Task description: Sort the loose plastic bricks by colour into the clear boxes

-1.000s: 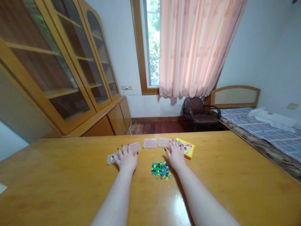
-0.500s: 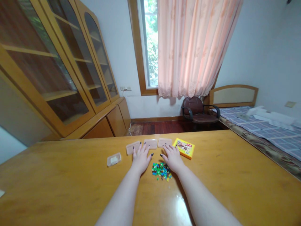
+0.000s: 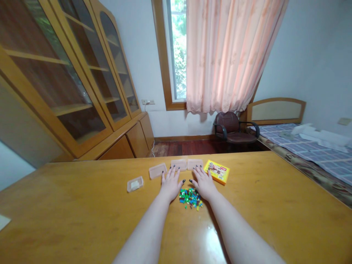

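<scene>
Left hand [image 3: 171, 183] and right hand [image 3: 203, 183] lie flat and open on the worktop [image 3: 82, 205], flanking the brick pile's [image 3: 190, 198] far edge, fingertips by the clear trays [image 3: 178, 164]. I'd pinch gently from the pile's edge so nothing scatters.

A glass-fronted wooden cabinet [image 3: 68, 91] lines the left wall. Daylight enters a narrow window [image 3: 178, 51] half covered by a pink curtain [image 3: 225, 55] — beneath it a dark armchair [image 3: 233, 129] on red-brown floorboards [image 3: 187, 147], a bed [image 3: 316, 156] at right.
</scene>
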Demonstrator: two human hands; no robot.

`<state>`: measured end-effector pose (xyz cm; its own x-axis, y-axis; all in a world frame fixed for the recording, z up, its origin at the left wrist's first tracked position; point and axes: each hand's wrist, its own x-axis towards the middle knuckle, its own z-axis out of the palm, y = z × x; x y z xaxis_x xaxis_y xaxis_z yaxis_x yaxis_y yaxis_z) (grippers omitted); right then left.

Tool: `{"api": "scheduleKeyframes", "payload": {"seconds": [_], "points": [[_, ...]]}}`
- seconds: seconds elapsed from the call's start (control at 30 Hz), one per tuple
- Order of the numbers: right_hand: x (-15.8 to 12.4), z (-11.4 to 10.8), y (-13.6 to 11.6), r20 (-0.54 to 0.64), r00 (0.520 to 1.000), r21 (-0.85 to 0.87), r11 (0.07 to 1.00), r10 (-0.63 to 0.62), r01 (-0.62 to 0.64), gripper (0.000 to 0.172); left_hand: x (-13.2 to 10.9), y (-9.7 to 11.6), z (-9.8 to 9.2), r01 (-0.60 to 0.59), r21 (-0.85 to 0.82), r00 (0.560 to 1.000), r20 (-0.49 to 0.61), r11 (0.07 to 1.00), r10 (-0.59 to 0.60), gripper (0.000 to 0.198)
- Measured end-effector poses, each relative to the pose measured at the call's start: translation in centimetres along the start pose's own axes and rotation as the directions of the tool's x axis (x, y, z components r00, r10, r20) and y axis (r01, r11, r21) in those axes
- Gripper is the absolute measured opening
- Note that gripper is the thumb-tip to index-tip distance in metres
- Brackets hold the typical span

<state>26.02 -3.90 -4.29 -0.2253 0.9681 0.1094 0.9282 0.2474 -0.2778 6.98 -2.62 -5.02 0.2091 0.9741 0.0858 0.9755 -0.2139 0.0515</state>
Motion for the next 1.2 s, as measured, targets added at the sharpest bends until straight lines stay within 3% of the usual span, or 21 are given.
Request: {"api": "scheduleKeyframes", "payload": {"seconds": [0.53, 0.63, 0.8, 1.2], "points": [[0.2, 0.0, 0.2, -0.035, 0.999, 0.038, 0.999, 0.013, -0.011, 0.059, -0.2, 0.2, -0.6, 0.006, -0.075, 1.000, -0.004, 0.997, -0.006, 0.060], [0.3, -0.2, 0.4, -0.109, 0.989, 0.034, 0.994, 0.105, -0.102, 0.059, -0.2, -0.2, -0.6, -0.006, -0.088, 1.000, -0.006, 0.996, 0.005, 0.059], [0.6, 0.1, 1.1, -0.184, 0.923, 0.010, 0.940, 0.337, -0.341, 0.057, 0.1, -0.6, -0.2, -0.017, -0.103, 1.000, 0.009, 0.995, 0.018, 0.059], [1.1, 0.7, 2.8, -0.175, 0.917, -0.002, 0.931, 0.360, -0.366, 0.064, 0.1, -0.5, -0.3, 0.014, -0.060, 1.000, 0.011, 0.998, -0.013, 0.062]]}}
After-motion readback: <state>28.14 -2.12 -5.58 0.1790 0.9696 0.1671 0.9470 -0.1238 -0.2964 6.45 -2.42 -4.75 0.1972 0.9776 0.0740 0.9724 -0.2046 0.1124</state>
